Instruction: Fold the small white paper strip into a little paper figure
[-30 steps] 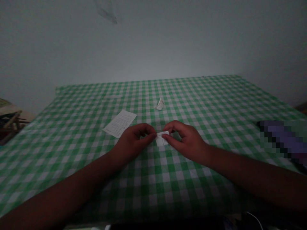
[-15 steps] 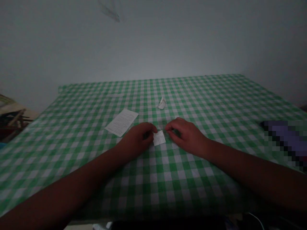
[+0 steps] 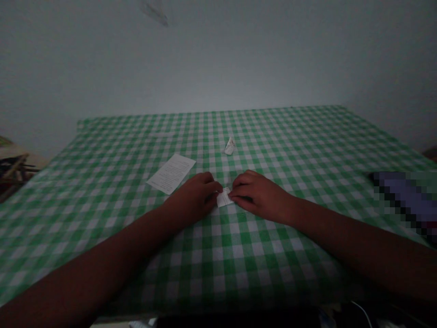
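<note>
Backdrop: a plain grey wall (image 3: 239, 54) is rising behind the far edge of the cloth, a dark smudge (image 3: 155, 12) showing near its top.
Surface: a green-and-white checked tablecloth (image 3: 290, 150) is covering the tabletop and carrying all three pieces of paper listed below.
Right side: a dark, flat, elongated object with a purplish face (image 3: 406, 191) is lying at the right, well apart from the hands; heavy pixelation is obscuring its identity.
Left hand: the bare left hand (image 3: 193, 196) is resting low over the cloth, grasping the left edge of the smallest paper between its fingertips.
Right hand: the bare right hand (image 3: 262, 198) is bending its fingers together, their tips touching the same paper's right edge; whether they are gripping or only pressing, I cannot tell.
Printed sheet: a white four-sided paper sheet with lines of dark print (image 3: 171, 174) is lying flat just beyond the left hand.
Creased scrap: a small, creased white paper piece (image 3: 230, 146) is sitting farther out, beyond the gap between the hands.
Paper in hand: a small white paper square with faint print (image 3: 224, 198) is lying between the two hands, fingertips partly hiding its side edges.
</note>
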Demonstrator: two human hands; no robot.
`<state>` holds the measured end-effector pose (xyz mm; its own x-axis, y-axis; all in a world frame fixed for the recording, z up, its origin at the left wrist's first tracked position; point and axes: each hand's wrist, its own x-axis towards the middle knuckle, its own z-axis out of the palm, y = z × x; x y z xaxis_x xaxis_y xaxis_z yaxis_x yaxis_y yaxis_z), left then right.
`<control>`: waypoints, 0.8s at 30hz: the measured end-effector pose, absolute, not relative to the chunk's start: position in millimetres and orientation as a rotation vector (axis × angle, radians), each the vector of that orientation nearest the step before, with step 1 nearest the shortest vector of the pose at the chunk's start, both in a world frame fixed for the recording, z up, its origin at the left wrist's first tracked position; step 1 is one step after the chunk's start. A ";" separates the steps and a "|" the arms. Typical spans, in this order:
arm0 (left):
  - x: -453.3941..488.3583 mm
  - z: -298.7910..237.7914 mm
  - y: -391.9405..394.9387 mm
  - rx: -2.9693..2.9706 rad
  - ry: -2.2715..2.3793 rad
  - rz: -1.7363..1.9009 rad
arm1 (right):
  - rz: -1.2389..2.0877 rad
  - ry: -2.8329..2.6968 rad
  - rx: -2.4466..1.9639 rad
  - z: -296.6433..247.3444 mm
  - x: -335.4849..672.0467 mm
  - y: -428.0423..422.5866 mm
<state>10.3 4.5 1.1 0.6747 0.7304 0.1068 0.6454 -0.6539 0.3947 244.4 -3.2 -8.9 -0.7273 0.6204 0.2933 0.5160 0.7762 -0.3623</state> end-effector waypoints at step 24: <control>-1.3 7.3 17.1 2.572 0.796 0.430 | 0.239 -2.581 -1.084 -7.4 246.6 -2.7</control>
